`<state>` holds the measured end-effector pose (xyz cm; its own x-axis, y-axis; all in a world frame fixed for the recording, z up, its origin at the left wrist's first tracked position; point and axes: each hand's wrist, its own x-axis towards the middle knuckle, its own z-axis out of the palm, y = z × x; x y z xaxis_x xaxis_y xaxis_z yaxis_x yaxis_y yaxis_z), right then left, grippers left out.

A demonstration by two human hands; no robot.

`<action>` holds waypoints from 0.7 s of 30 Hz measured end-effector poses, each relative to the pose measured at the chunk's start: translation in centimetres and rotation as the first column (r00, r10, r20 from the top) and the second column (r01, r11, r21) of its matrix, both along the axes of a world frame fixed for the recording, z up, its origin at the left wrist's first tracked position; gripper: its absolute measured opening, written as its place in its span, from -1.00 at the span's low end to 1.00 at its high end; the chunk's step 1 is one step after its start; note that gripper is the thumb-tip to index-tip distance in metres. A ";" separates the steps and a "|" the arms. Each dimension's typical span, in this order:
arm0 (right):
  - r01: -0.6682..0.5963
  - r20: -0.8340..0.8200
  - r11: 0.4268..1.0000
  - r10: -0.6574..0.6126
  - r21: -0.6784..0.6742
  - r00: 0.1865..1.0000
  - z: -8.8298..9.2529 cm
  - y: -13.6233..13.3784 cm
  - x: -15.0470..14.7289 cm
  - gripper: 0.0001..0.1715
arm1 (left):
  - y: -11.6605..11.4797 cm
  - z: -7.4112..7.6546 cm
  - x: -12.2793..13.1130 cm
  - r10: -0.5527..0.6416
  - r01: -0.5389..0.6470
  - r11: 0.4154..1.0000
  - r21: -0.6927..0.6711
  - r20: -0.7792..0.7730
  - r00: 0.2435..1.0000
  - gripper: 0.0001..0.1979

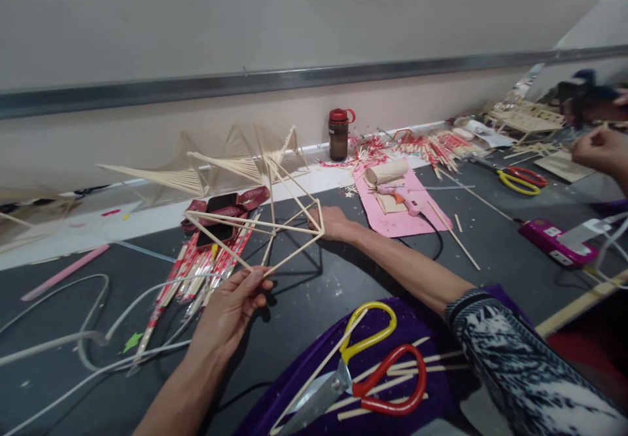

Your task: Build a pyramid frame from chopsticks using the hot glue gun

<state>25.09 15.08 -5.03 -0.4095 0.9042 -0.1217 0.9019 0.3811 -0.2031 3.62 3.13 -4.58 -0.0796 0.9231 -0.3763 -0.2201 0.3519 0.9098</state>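
Observation:
A frame of thin wooden sticks (294, 229), joined at pointed corners, is held up over the dark table. My left hand (244, 294) pinches its lower front corner between thumb and fingers. Behind the right corner, my right hand (333, 223) is closed on the frame, its fingertips partly hidden by the sticks. Beneath and left of the frame lie wrapped chopsticks (196, 272) in red and clear packets. In front, scissors (343, 380) with one yellow and one red handle rest among loose sticks on purple cloth (289, 393).
A pink glue gun (400, 195) lies on a pink sheet (387, 227). White cables (93, 338) loop at left. Fan-like stick models (226, 165) and a brown bottle (338, 138) stand by the wall. At right are a purple power strip (557, 243) and another person's hand (601, 151).

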 end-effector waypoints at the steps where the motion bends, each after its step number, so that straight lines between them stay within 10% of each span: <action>1: -0.008 0.000 1.000 0.008 -0.001 1.000 0.0 0.1 0.1 -0.71 | 0.0 0.0 0.0 -0.003 0.003 1.000 0.002 -0.002 1.000 -0.79; 21: -0.051 -0.241 0.997 0.063 0.057 0.969 -0.7 -1.4 3.6 -0.80 | 0.0 -0.3 -0.2 -0.034 0.034 0.999 -0.019 -0.033 0.999 -0.61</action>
<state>28.67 13.70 -5.74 -0.4721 0.8810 0.0322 0.8048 0.4456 -0.3921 3.38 3.13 -4.90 -0.0608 0.9183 -0.3911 -0.1777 0.3756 0.9096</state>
